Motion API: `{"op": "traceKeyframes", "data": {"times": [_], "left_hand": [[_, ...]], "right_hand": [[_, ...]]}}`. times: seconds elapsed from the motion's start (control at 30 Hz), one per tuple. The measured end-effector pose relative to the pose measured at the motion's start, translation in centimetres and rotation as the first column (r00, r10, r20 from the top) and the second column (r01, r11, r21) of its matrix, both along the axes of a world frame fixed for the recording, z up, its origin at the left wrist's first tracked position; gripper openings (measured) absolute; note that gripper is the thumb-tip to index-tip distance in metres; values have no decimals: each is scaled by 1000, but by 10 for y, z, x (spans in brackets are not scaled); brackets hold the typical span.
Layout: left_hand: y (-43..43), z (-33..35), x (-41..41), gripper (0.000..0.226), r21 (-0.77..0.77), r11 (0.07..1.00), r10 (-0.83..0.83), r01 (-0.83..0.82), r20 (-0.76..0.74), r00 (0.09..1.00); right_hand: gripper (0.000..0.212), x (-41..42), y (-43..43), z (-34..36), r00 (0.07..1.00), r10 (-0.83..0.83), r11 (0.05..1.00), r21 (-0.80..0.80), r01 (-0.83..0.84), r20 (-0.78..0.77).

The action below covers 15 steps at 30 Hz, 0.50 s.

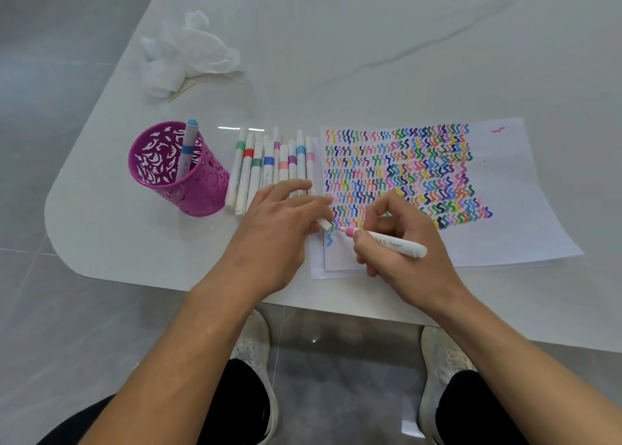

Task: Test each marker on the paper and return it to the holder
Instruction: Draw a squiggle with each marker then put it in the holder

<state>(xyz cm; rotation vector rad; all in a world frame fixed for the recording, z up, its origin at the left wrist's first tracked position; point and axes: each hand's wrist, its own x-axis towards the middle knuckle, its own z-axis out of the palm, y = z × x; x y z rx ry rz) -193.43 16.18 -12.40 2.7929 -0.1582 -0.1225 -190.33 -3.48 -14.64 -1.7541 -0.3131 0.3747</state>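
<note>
Right hand (400, 242) grips pink marker (383, 241), tip over paper (505, 209).

The right hand (400, 242) gripped an uncapped pink marker (387, 241), its tip at the paper (505, 189) beside a blue squiggle. The left hand (282, 222) held a white cap (323, 223) at the paper's edge. A blue marker (187, 148) stood in the magenta holder (178, 172) on the worktop (336, 57).

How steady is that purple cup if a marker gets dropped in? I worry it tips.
Probably steady: the purple cup stands upright on the flat table. Its cut-out walls suggest lightness, and its single marker leans on the rim, so a hard nudge might shift it.
</note>
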Motion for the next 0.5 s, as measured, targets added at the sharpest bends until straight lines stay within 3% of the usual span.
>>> {"op": "traceKeyframes", "data": {"times": [0.2, 0.5], "left_hand": [[0, -2, 0, 28, 13, 1000, -6, 6, 4, 1000], [-1, -2, 1, 32, 16, 1000, 2, -2, 3, 1000]], "right_hand": [[24, -3, 2, -10, 998, -27, 996, -87, 31, 48], [25, -2, 4, -10, 998, -47, 997, -52, 50, 51]]}}
